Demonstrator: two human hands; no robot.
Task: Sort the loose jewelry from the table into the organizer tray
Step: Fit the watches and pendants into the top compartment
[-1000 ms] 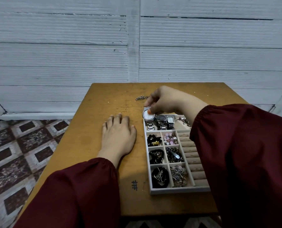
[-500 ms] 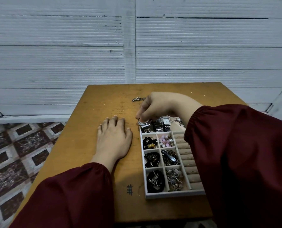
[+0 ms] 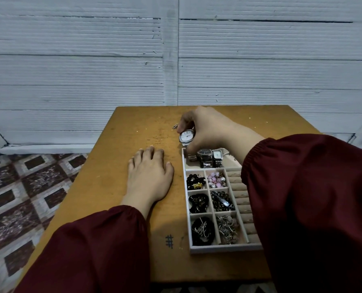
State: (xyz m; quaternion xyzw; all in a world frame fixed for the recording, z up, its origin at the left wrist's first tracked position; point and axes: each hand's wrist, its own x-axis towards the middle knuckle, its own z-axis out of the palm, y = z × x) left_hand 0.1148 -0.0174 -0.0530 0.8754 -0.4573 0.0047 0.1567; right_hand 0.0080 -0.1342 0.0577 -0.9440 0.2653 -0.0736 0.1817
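The right hand [image 3: 205,127] pinches a white-faced watch [image 3: 186,136] by its case over the far left corner of the organizer tray [image 3: 224,248], strap reaching into its far compartment, where it should probably be lowered gently, face up, beside the two watches [image 3: 205,157] without snagging them.

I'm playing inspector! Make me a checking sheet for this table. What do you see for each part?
Surface: brown wooden table, scuffed, with a pen-drawn hash mark.
Job's things: organizer tray with filled compartments and two watches at its far end; round white-faced watch at its far left corner; small metal piece loose on the table beyond.
Clutter: nothing seen.
Hands: right hand grips the round white-faced watch; left hand rests flat on the table.
Cables: nothing seen.
Surroundings: white ribbed wall, patterned floor tiles.
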